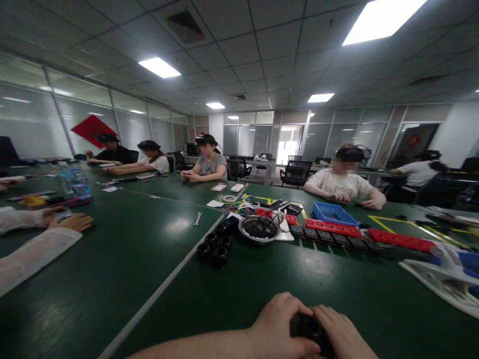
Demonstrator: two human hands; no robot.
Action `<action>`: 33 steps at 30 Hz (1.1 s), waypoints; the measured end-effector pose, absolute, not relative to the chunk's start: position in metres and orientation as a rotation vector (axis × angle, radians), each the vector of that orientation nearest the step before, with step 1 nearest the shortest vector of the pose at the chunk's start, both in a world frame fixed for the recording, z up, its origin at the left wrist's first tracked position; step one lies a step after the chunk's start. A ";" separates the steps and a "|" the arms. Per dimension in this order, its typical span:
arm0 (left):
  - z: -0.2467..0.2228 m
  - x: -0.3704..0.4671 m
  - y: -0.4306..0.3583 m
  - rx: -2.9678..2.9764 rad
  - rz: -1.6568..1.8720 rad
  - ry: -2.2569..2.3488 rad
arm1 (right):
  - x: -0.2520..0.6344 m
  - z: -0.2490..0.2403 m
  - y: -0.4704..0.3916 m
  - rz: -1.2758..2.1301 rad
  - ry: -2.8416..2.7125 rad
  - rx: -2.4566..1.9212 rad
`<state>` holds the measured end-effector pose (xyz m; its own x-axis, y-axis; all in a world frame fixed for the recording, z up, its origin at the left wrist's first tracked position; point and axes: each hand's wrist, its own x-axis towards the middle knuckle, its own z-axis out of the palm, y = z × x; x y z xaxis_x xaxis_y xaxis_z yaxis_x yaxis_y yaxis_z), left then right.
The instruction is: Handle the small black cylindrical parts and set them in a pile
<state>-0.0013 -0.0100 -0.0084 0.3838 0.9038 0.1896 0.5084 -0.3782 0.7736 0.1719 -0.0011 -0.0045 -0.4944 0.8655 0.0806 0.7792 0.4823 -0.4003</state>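
At the near edge of the green table, a black rounded part with a round hole (311, 326) sits between my two hands. My left hand (279, 324) is closed round its left side, with the thumb along the near side. Against its right side lies my right hand (339, 329), fingers bent together over it. The lower end of the part is hidden by my hands and the frame edge, and its exact kind cannot be made out. Further forward stands a cluster of several similar black hollow cylinders (215, 251).
Beyond the cylinders are a metal bowl (259, 241), red power strips (333, 227), a blue tray (334, 213) and a small wrench (198, 219). A white-and-blue item (443, 281) lies at right. A co-worker's hands (71, 222) rest at left; other people sit across the table.
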 end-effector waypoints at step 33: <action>-0.008 -0.001 -0.010 2.035 0.826 1.079 | 0.179 0.011 0.002 0.765 -2.536 -1.358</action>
